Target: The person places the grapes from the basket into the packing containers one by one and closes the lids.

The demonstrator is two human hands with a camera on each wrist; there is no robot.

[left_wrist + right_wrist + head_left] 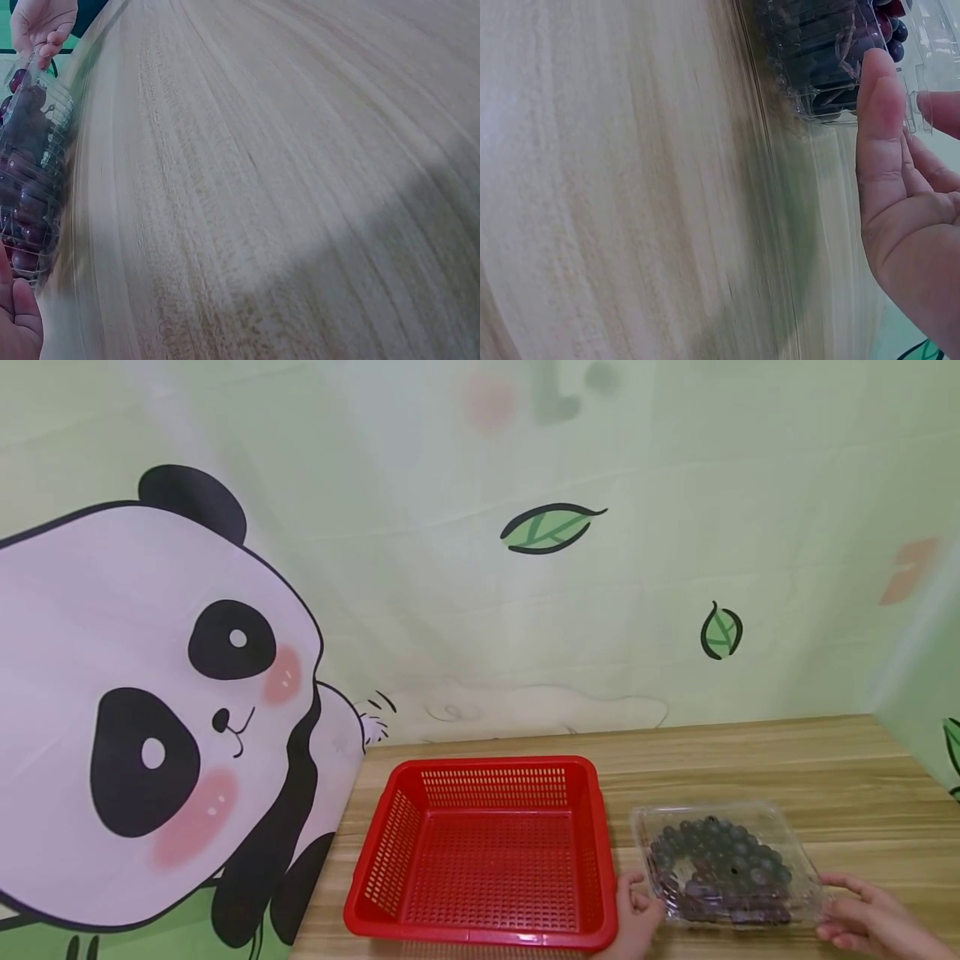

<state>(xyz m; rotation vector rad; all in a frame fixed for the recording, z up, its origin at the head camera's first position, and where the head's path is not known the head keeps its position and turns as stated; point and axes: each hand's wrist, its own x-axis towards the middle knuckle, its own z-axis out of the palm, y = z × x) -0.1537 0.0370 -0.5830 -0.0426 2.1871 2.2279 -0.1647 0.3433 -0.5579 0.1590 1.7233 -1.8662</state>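
Note:
A clear plastic box (780, 831) of dark grapes (720, 853) is on the wooden table at the right in the head view. At its left front corner my left hand (637, 920) holds the side with bent fingers. My right hand (870, 917) grips the opposite edge, thumb on top. In the right wrist view the fingers (881, 112) lie along the box's end, and the thumb meets its clear rim. The left wrist view catches the box side-on, with purple-red grapes (26, 202) pressed against the ribbed wall.
Left of the box stands a red plastic basket (491, 868) with perforated sides and nothing inside. Behind the wooden table (847, 777) hangs a pale green cloth (450, 610) printed with a panda and leaves. Another cloth panel closes off the right side.

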